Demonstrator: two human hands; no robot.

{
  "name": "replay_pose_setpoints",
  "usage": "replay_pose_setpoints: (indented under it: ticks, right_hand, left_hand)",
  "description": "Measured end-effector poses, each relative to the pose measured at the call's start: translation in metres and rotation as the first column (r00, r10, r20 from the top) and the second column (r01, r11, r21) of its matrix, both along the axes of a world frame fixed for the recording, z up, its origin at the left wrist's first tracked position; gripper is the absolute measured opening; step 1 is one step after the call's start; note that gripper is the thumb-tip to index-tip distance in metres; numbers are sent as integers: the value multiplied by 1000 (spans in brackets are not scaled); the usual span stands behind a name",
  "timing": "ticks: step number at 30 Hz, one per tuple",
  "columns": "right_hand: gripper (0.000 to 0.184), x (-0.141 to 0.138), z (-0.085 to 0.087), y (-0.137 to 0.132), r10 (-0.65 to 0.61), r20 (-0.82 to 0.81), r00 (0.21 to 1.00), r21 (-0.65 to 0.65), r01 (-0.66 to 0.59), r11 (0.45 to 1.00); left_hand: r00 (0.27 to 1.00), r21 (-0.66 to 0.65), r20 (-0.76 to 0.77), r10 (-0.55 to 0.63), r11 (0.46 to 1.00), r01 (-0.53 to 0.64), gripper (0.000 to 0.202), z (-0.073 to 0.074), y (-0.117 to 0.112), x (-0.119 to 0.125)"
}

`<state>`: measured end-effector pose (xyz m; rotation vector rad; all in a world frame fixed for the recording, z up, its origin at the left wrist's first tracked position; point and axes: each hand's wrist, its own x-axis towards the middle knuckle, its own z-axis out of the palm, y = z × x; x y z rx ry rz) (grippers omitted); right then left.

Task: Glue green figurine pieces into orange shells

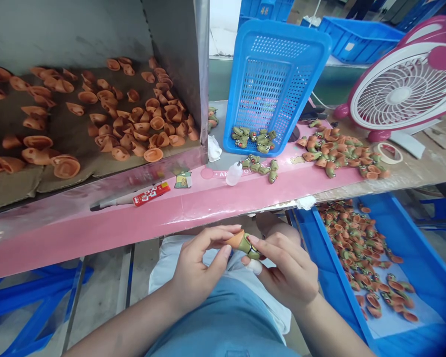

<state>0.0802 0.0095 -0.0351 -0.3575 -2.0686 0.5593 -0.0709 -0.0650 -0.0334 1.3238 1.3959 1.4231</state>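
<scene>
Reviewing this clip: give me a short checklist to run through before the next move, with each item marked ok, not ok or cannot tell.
1. Both hands on the work: ok. The left hand and right hand both hold the orange-and-green moulded piece.
2. Piece's join sound: cannot tell. Fingers cover part of it.
3. White plastic squeeze bottle closed: cannot tell. Its tip is too small to read.
4. Loose pieces inside the blue plastic crate: ok. The heap lies within its walls.
5. Red packet resting on the pink board: ok. It lies on the board, not over the front edge.
</scene>
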Motion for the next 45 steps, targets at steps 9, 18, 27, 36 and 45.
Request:
replay_pose_setpoints:
  ticks: [9, 18, 27, 36, 45]
  right_hand:
    - [26, 0, 0, -1, -7, -74, 997, -16, 6, 1000]
    - [22, 0, -1, -1, 5, -82, 997, -89, -12, 996]
    - [33, 2, -3, 2, -100, -109, 989, -109, 88, 990]
    - [36, 10, -2, 8, -121, -61, 991, -126, 113, 986]
    - [19, 41, -24, 94, -549, 47, 834, -218, 545, 809]
  left_hand:
    - [998, 22, -68, 0, 1000, 1, 21, 1, -1, 3]
    - [997, 38, -72, -2, 999, 4, 21, 1, 0, 2]
    - [940, 243, -340, 24, 968, 63, 38, -14, 1, 1]
    - [833, 148, -553, -14, 982, 115, 38, -22, 3, 5]
    - [847, 127, -525, 80, 992, -15, 37, -22, 8, 5]
